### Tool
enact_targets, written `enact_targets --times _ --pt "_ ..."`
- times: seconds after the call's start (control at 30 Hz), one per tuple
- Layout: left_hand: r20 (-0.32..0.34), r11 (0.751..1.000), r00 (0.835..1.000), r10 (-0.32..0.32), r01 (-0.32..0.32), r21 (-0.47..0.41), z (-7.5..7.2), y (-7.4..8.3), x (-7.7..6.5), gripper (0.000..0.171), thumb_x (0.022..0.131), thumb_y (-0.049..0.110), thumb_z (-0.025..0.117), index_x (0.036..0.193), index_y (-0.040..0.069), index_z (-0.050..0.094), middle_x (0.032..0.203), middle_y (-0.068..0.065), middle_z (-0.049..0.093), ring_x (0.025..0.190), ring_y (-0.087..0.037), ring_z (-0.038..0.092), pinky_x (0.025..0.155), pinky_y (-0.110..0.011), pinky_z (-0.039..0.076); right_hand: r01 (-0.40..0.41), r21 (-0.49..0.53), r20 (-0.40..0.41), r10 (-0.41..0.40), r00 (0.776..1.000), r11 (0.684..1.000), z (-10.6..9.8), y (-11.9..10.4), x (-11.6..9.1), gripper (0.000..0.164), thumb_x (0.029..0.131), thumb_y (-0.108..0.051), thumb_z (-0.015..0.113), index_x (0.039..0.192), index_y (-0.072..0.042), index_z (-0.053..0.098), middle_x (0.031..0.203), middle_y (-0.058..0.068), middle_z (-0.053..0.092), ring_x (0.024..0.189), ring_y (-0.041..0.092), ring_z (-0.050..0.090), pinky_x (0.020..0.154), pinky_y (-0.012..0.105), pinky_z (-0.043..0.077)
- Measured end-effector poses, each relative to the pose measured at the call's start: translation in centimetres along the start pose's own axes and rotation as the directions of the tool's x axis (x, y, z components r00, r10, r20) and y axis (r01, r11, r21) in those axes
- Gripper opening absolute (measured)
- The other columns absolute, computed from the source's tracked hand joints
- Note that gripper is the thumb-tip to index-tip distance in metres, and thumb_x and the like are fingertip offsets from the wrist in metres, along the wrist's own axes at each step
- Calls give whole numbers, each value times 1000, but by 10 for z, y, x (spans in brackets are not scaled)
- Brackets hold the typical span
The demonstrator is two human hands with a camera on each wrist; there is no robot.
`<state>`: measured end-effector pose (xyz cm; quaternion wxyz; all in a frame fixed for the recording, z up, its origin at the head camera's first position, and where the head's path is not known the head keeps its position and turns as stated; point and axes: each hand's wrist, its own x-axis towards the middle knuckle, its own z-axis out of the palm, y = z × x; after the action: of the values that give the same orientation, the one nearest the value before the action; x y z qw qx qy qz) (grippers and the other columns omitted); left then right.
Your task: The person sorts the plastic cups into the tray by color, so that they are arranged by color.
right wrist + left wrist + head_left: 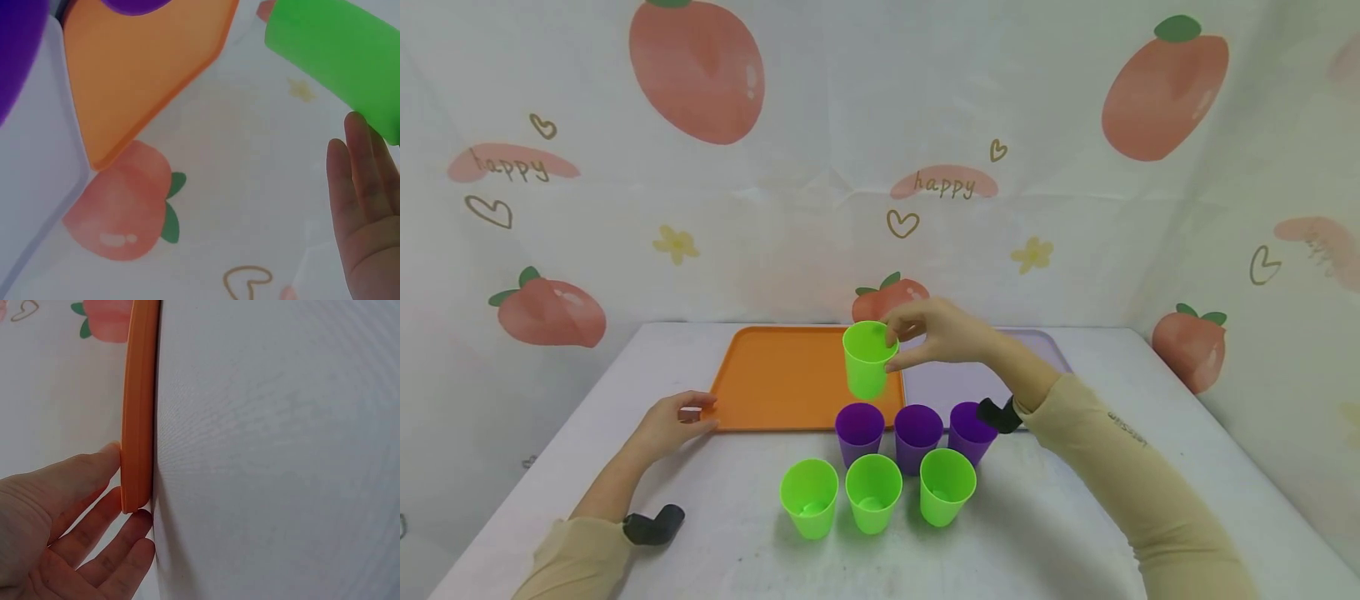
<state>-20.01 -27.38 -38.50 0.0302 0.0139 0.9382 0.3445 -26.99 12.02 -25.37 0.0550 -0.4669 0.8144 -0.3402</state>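
A bright green cup (867,367) hangs in the air above the right part of the orange tray (775,387). My right hand (932,329) pinches it at its right side, close to the rim; the right wrist view shows the cup (337,56) against the fingertips. At the orange tray's near left corner, my left hand (670,425) grips the edge, its thumb and fingers on either side in the left wrist view. Three green cups (873,508) stand upright in the front row. Behind them are three purple cups (917,433), also upright.
A pale lilac tray (951,387) lies to the right of the orange one, partly hidden by the right arm. Both rest on a white-covered table (700,550). A printed backdrop (820,200) rises behind the table.
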Motion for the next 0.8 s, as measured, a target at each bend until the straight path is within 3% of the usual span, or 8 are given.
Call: enact_targets --times 0.3,0.5,0.8 --pt "0 1000 1000 11 -11 -4 0 -3 0 44 83 16 69 119 -7 56 121 -30 56 101 -40 59 88 -47 53 2 -30 -1 -2 1000 1000 13 -7 28 24 72 -19 80 86 -7 65 89 5 67 97 19 68 90 29 54" --pt "1 1000 1000 13 -13 -9 -1 -3 -1 45 83 15 69 119 -8 55 121 -30 56 102 -41 59 88 -47 53 -10 -29 -14 9 1000 1000 22 -14 45 25 72 -20 81 87 -7 65 100 7 66 98 19 67 89 24 54" --pt "4 1000 1000 13 -13 -7 -3 -5 -1 46 83 16 69 120 -8 55 122 -31 55 102 -42 58 88 -48 52 -47 3 40 47 998 999 41 -21 68 25 73 -20 80 89 -8 64 95 5 64 96 17 67 90 22 53"
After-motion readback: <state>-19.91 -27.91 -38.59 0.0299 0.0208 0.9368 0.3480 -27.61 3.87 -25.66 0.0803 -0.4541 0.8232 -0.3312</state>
